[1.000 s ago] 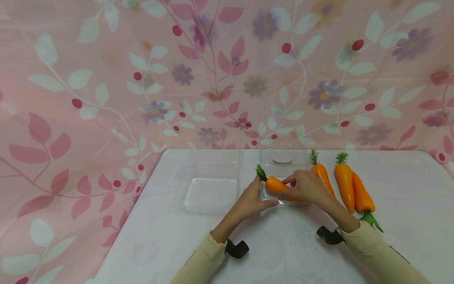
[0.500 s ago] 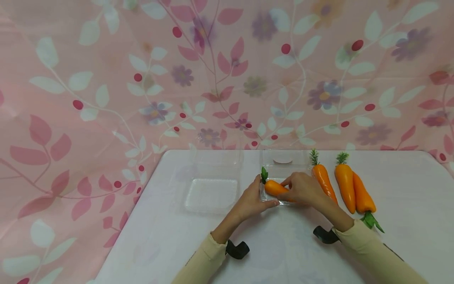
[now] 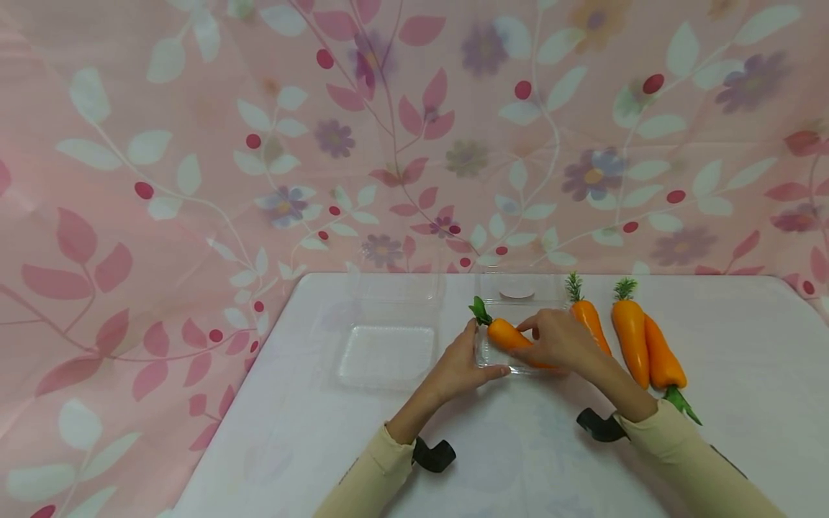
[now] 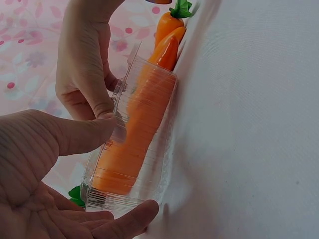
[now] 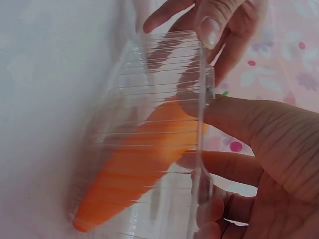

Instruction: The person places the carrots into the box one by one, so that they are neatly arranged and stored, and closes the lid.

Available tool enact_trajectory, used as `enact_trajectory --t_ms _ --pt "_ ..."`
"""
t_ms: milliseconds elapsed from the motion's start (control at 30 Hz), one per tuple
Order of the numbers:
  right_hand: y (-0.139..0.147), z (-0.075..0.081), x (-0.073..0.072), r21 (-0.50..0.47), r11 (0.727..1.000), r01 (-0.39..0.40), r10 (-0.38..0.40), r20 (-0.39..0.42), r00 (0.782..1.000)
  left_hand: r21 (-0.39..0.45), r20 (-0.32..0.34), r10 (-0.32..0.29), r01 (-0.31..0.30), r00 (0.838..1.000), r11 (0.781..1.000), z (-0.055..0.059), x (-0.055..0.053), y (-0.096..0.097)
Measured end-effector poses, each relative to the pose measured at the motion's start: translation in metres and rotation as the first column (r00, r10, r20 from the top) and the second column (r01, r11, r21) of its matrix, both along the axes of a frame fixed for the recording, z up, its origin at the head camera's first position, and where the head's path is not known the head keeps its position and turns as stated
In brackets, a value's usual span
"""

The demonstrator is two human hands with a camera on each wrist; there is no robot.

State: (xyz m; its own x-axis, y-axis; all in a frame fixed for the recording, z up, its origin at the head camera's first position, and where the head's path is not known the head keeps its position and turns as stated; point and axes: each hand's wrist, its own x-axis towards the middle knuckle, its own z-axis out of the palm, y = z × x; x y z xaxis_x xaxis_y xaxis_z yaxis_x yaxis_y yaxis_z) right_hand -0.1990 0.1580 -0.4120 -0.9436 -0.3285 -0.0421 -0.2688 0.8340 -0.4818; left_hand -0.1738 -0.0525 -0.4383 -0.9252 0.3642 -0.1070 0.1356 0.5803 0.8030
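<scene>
In the head view my right hand pinches an orange toy carrot between thumb and fingers. The carrot lies slantwise in a clear plastic clamshell box, its green leafy top standing over the far left corner. My left hand holds that box by its left side, the thumb at the front rim. Through the ribbed wall in the right wrist view, the carrot's tip points down to the box floor. Up close in the left wrist view, the left thumb lies on the rim.
A second clear clamshell box stands with its lid raised to the left. Right of the hands lie more toy carrots: one close by my right hand, and a pair side by side. A pink floral cloth hangs behind the white table.
The right hand lowers the carrot slightly with its top swinging right, then brings it back up, leafy end tilting left again. The left hand stays in place on the box.
</scene>
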Motion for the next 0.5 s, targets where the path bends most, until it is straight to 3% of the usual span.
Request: enact_trajectory --t_ms 500 --pt "0.018 0.013 0.008 -0.052 0.998 0.039 -0.040 -0.019 0.999 -0.016 0.020 0.014 -0.014 1.000 1.000 0.000 0.000 0.000"
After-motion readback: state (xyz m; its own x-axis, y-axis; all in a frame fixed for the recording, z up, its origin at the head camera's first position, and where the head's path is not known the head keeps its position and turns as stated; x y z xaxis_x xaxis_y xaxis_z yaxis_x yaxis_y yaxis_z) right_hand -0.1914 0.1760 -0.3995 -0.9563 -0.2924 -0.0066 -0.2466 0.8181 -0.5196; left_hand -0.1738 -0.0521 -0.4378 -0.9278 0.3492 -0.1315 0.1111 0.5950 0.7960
